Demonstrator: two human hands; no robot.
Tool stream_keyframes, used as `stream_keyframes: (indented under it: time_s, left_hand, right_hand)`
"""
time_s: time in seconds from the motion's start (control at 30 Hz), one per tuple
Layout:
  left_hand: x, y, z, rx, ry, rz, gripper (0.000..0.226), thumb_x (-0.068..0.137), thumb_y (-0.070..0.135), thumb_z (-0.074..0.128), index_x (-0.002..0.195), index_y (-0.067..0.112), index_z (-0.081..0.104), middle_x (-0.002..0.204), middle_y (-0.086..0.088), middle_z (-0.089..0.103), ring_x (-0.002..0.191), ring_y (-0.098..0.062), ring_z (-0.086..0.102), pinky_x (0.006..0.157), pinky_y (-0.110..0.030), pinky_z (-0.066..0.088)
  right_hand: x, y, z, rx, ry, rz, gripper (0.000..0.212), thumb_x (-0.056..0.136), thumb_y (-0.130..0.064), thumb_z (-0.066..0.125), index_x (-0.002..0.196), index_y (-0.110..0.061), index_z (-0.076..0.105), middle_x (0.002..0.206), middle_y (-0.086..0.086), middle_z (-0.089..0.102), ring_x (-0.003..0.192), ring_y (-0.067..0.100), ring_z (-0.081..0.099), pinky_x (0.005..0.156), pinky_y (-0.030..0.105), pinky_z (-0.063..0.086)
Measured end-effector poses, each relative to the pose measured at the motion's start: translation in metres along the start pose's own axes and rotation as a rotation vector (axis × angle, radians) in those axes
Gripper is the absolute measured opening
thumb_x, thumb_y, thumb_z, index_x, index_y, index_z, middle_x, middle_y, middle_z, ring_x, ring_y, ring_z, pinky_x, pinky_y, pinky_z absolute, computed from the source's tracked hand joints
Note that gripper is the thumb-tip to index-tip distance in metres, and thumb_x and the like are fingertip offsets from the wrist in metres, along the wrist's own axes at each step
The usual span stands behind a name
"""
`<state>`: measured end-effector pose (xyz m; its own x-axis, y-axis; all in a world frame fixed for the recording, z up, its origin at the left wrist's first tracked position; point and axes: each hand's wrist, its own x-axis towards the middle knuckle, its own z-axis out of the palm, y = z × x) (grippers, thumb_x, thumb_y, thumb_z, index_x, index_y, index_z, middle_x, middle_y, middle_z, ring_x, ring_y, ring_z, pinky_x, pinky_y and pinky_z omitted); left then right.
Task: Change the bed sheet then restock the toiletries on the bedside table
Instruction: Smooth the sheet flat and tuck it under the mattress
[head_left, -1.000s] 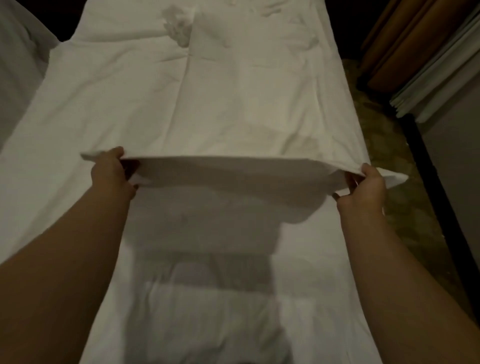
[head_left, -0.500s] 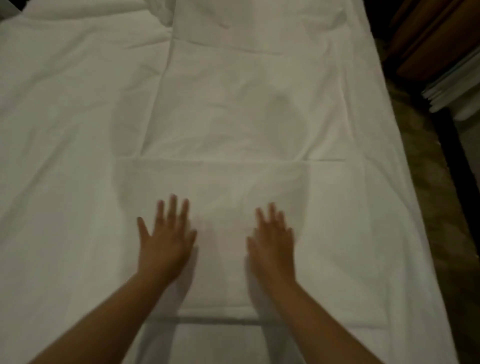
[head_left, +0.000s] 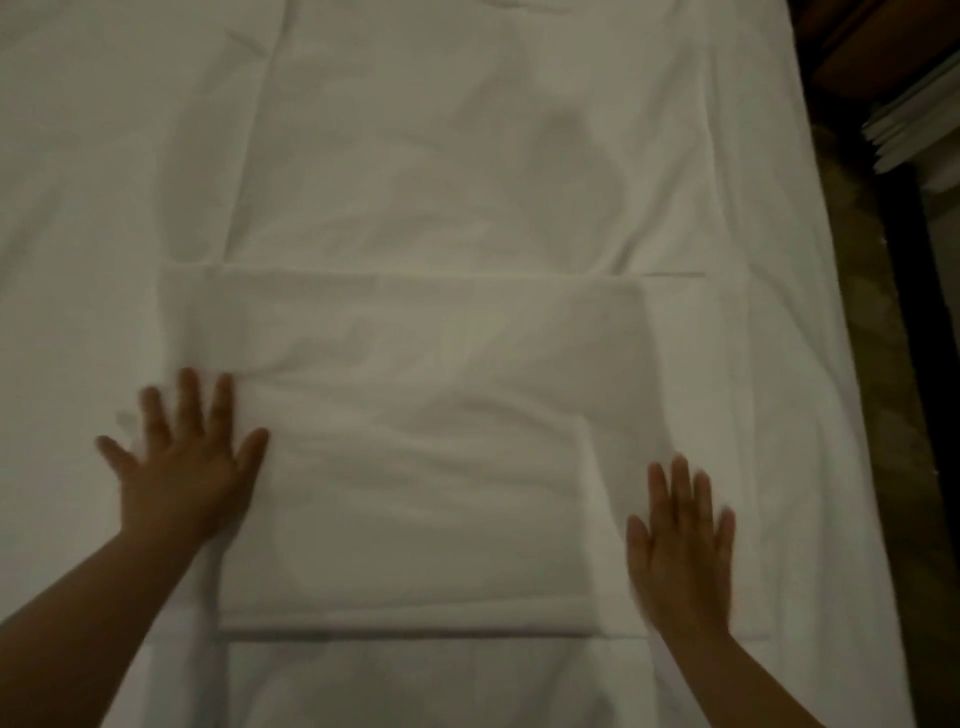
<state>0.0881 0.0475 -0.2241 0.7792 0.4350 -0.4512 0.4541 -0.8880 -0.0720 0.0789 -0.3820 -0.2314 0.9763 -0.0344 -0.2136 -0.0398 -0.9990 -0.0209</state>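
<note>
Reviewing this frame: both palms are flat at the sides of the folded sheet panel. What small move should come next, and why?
Probably take the near folded edge and fold the sheet over again. The left hand and right hand lie open at its sides, the panel looks mostly flat with faint wrinkles, and it is still a wide rectangle.

Left hand (head_left: 182, 467) and right hand (head_left: 680, 551) press flat on folded sheet (head_left: 415, 441).

Both forearms and the bed sheet (head_left: 467, 156) run off frame; the left hand (head_left: 182, 467) is motion-blurred.
</note>
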Motion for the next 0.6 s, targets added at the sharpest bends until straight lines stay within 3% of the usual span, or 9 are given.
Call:
stream_keyframes:
  time_s: [0.07,0.17,0.23,0.3,0.37,0.43,0.53,0.6]
  left_hand:
    - [-0.007,0.021,-0.005,-0.066,0.011,-0.037,0.078,0.086,0.061,0.004,0.152,0.020,-0.004,0.158,-0.003,-0.016,0.145,-0.030,-0.012,0.110,-0.066,0.002]
    - [-0.015,0.077,-0.003,-0.069,0.008,0.178,0.071,0.095,0.057,0.014,0.151,0.018,-0.007,0.157,-0.007,-0.015,0.145,-0.033,-0.011,0.109,-0.064,0.003]
    - [-0.004,0.110,-0.010,-0.063,-0.004,0.272,0.070,0.096,0.054,0.021,0.151,0.021,-0.009,0.158,-0.006,-0.017,0.145,-0.031,-0.013,0.111,-0.060,0.003]
    - [0.018,0.131,-0.026,-0.062,0.024,0.323,0.070,0.096,0.051,0.027,0.152,0.022,-0.004,0.159,-0.005,-0.012,0.145,-0.030,-0.009,0.112,-0.058,0.006]
    - [0.046,0.140,-0.044,-0.073,0.060,0.322,0.069,0.096,0.049,0.034,0.152,0.020,0.004,0.160,-0.004,-0.005,0.146,-0.030,-0.004,0.111,-0.059,0.008]
    - [0.073,0.141,-0.059,-0.083,0.087,0.296,0.069,0.096,0.046,0.040,0.151,0.019,0.010,0.160,-0.004,0.002,0.146,-0.030,0.000,0.111,-0.061,0.007]
    - [0.089,0.150,-0.072,-0.081,0.159,0.335,0.055,0.093,0.037,0.050,0.142,0.016,0.036,0.150,-0.012,0.029,0.140,-0.032,0.023,0.110,-0.061,0.013]
    - [0.089,0.164,-0.074,-0.079,0.197,0.364,0.043,0.091,0.032,0.056,0.130,0.014,0.051,0.134,-0.017,0.046,0.125,-0.037,0.040,0.106,-0.054,0.023]
  right_hand:
    - [0.001,-0.016,0.000,0.048,0.004,0.084,0.059,0.090,-0.038,0.029,0.142,-0.010,0.029,0.149,0.017,0.033,0.136,0.033,0.024,0.105,0.059,0.025]
    - [0.020,-0.058,-0.003,0.076,-0.005,-0.113,0.059,0.085,-0.036,0.034,0.139,-0.013,0.032,0.144,0.015,0.042,0.134,0.030,0.026,0.106,0.051,0.019]
    - [0.049,-0.064,-0.008,0.087,0.008,-0.130,0.057,0.085,-0.037,0.034,0.138,-0.015,0.038,0.143,0.014,0.045,0.133,0.031,0.035,0.107,0.049,0.026]
    - [0.084,-0.050,-0.020,0.118,0.066,0.019,0.059,0.088,-0.037,0.037,0.140,-0.010,0.040,0.147,0.017,0.039,0.135,0.035,0.037,0.106,0.054,0.029]
    - [0.118,-0.026,-0.040,0.219,0.047,0.188,0.062,0.095,-0.035,0.043,0.148,-0.009,0.024,0.156,0.014,0.016,0.144,0.031,0.017,0.114,0.045,0.017]
    - [0.146,-0.008,-0.058,0.363,0.036,0.280,0.074,0.094,-0.034,0.051,0.151,-0.011,0.011,0.158,0.011,0.009,0.144,0.028,0.012,0.116,0.039,0.015]
    - [0.172,-0.004,-0.078,0.659,0.055,0.390,0.079,0.091,-0.027,0.059,0.151,-0.012,0.010,0.152,0.010,0.025,0.138,0.028,0.026,0.112,0.035,0.025]
    - [0.182,-0.005,-0.078,0.834,0.000,0.499,0.069,0.091,-0.023,0.059,0.148,-0.011,0.022,0.144,0.010,0.040,0.131,0.026,0.040,0.102,0.028,0.034]
